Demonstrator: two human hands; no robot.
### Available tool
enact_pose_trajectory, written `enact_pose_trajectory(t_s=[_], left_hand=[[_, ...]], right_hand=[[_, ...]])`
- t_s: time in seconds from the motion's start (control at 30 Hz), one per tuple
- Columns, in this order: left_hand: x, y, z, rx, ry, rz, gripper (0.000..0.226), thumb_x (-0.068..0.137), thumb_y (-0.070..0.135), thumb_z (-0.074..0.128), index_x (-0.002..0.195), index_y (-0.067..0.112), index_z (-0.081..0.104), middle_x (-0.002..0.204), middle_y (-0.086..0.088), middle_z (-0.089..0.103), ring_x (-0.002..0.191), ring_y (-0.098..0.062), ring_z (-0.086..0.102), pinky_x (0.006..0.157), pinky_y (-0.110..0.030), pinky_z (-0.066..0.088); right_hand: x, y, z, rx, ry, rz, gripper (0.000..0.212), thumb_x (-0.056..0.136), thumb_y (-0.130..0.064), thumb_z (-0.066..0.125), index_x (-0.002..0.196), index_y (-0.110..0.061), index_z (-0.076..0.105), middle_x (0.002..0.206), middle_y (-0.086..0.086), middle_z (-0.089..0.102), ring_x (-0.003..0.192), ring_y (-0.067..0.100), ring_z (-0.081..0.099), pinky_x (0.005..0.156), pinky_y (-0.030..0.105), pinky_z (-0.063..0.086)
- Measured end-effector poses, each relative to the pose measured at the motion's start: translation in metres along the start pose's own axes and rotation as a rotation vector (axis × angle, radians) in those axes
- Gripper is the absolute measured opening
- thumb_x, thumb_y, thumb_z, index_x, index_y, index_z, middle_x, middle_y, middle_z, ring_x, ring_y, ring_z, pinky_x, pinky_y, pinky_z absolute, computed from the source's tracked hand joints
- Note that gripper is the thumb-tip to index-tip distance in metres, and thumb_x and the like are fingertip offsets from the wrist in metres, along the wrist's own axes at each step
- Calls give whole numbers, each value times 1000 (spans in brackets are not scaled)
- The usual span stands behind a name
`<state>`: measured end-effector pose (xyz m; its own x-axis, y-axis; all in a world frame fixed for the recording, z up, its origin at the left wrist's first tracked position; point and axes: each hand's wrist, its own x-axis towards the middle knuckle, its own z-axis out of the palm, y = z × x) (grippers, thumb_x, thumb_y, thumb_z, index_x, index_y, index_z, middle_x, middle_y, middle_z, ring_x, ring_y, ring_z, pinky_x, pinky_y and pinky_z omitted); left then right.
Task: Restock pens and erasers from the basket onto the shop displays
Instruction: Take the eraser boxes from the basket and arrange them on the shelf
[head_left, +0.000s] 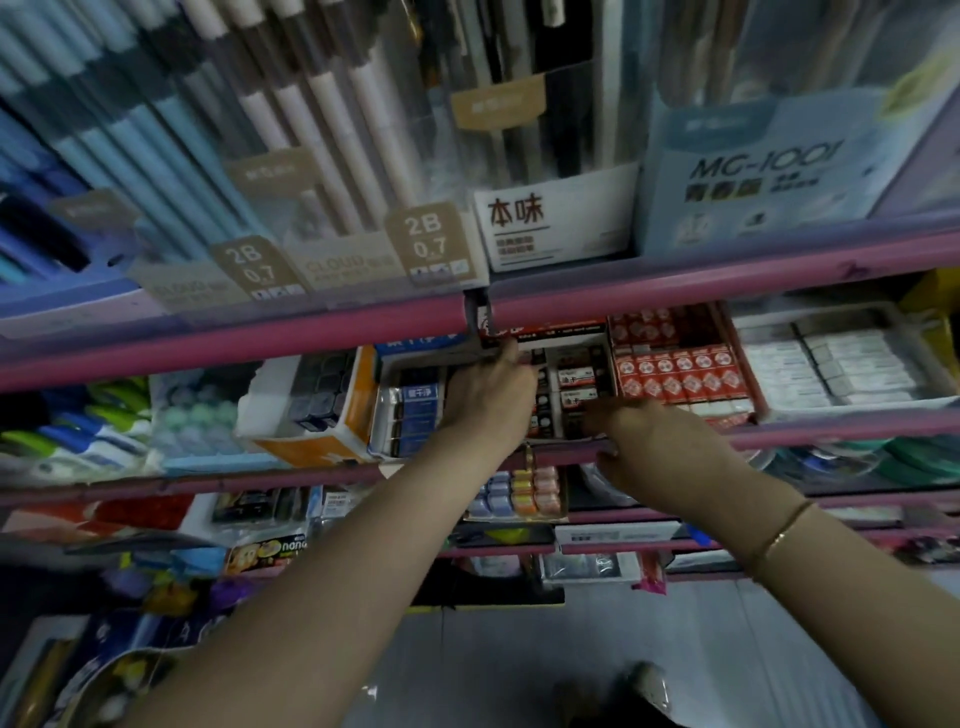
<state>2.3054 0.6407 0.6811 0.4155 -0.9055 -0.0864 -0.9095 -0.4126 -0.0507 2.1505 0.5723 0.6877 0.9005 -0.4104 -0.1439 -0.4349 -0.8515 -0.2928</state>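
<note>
Shop shelf, left to right: an orange carton, then blue-labelled erasers beside the left hand, whose fingers curl on the edge of the black eraser box. The right hand reaches into that box; its finger position cannot be told. Red-packed erasers fill the adjoining tray.

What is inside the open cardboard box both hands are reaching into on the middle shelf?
The open cardboard box holds rows of small dark-wrapped erasers. The left hand and right hand cover its front rows, so how full it is cannot be seen.
</note>
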Motion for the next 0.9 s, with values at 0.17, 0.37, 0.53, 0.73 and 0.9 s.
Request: enact_pose_trajectory(t_s=[0.17, 0.37, 0.53, 0.73, 0.9], left_hand=[[0, 1, 0, -95, 2, -23, 54, 79, -11, 52, 126, 16, 57, 126, -5, 48, 103, -29, 59, 78, -37, 50], [1, 4, -4, -28, -12, 15, 49, 81, -9, 48, 122, 17, 58, 116, -8, 61, 98, -29, 62, 66, -33, 45], [2, 2, -2, 5, 19, 26, 52, 80, -8, 50, 124, 19, 56, 113, -7, 65, 96, -28, 64, 61, -31, 40], [0, -8, 0, -542, 64, -192, 8, 92, 24, 59, 98, 22, 65, 101, 2, 64, 88, -17, 62, 66, -18, 43], [-6, 1, -9, -1565, 186, -724, 12, 86, 36, 67, 84, 25, 70, 89, 2, 73, 81, -14, 68, 63, -25, 56]], right_hand=[[5, 7, 1, 12, -28, -42, 37, 87, -20, 57, 125, -20, 54, 113, 5, 65, 97, 25, 64, 77, 31, 52], [8, 18, -3, 107, -135, -49, 46, 86, -23, 58, 131, -24, 50, 123, 7, 59, 102, 25, 61, 74, 27, 45], [11, 24, -5, 198, -213, -36, 47, 87, -26, 61, 133, -23, 50, 131, 5, 55, 110, 22, 57, 84, 26, 45], [20, 14, -20, 855, 70, 181, 8, 82, -23, 71, 75, -19, 71, 74, -2, 71, 68, 10, 64, 52, 12, 45], [26, -9, -25, 1095, -44, 146, 34, 69, -33, 80, 92, -9, 69, 84, 22, 71, 76, 26, 68, 69, 21, 52]])
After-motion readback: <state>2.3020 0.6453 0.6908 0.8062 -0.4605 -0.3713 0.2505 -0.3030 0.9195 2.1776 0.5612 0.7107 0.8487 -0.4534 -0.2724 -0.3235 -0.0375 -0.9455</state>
